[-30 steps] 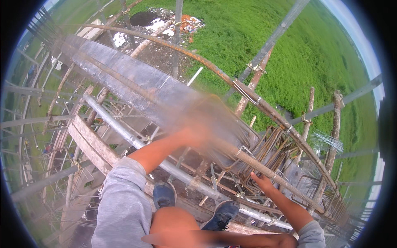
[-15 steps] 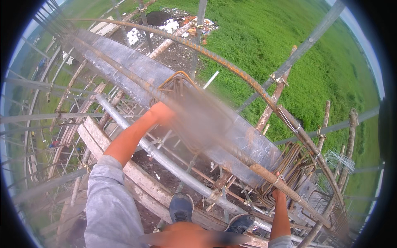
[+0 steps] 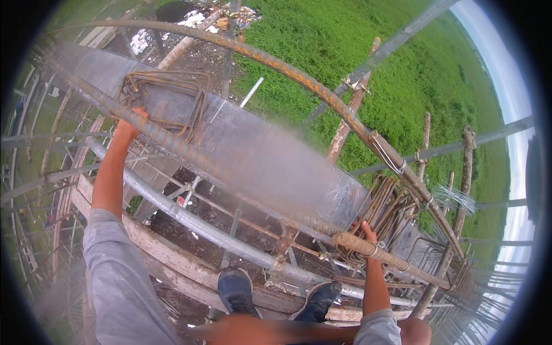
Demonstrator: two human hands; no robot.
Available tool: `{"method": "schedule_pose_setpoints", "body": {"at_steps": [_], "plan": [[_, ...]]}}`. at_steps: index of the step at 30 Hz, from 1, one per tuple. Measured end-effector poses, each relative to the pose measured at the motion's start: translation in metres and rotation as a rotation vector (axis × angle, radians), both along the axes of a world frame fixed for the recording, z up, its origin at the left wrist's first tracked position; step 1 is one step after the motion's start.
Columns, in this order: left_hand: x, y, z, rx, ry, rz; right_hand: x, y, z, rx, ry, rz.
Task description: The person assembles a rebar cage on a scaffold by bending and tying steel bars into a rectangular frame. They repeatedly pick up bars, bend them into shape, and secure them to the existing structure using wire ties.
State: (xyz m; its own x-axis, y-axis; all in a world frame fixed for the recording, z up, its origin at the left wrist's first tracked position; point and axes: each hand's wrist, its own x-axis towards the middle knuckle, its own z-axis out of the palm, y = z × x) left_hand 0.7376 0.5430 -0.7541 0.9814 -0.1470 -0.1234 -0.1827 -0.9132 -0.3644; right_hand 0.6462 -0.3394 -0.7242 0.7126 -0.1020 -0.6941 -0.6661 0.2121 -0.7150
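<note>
My left hand point(image 3: 133, 122) is closed on the near end of a bundle of rusty bent rebar stirrups point(image 3: 198, 103). The bundle lies across the long grey formwork board point(image 3: 253, 149) at the upper left, and a long rebar passes in front of that hand. Farther right, my right hand point(image 3: 368, 233) reaches up behind the rusty bar point(image 3: 359, 244). Its visible fingers are apart, against the near edge of a second heap of stirrups point(image 3: 394, 201). The bar and stirrups hide part of this hand.
A thick curved rebar point(image 3: 287, 72) arches over the board's far side. My shoes point(image 3: 236, 290) stand on wooden planks point(image 3: 167, 247) behind a galvanised pipe point(image 3: 190, 218). Gaps in the scaffold show ground far below. Thin tie wires point(image 3: 454, 198) stick out at right.
My left hand has carried its stirrup bundle leftward along the board. My right hand has shifted slightly up beside the other heap. The whole view has swung, moving the board left.
</note>
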Motion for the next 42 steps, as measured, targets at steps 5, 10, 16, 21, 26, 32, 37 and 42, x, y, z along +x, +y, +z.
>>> {"method": "schedule_pose_setpoints", "body": {"at_steps": [5,10,16,21,26,32,37,42], "plan": [[0.001,-0.092,0.037,0.177,-0.154,0.055,-0.004,0.002,0.009,0.132,-0.043,-0.045],[-0.031,-0.331,0.045,-1.134,0.003,-0.029,0.005,0.008,0.016,-0.015,0.095,-0.058],[-0.107,-0.649,-0.018,-1.578,0.346,-0.044,0.012,0.039,0.018,0.002,-0.010,-0.030],[-0.127,-0.661,-0.028,-1.841,0.217,0.376,0.025,0.086,0.008,-0.212,-0.004,0.192],[-0.134,-0.569,0.015,-1.813,0.166,0.533,0.029,0.169,-0.011,-0.025,-0.068,0.349],[-0.132,-0.422,0.040,-1.701,-0.011,0.596,0.028,0.316,-0.045,0.160,-0.213,0.521],[-0.119,-0.299,0.035,-1.727,-0.097,0.597,0.049,0.445,-0.043,0.275,-0.216,0.626],[-0.094,-0.193,0.003,-1.778,0.056,0.719,0.074,0.546,-0.034,0.103,-0.341,0.354]]}}
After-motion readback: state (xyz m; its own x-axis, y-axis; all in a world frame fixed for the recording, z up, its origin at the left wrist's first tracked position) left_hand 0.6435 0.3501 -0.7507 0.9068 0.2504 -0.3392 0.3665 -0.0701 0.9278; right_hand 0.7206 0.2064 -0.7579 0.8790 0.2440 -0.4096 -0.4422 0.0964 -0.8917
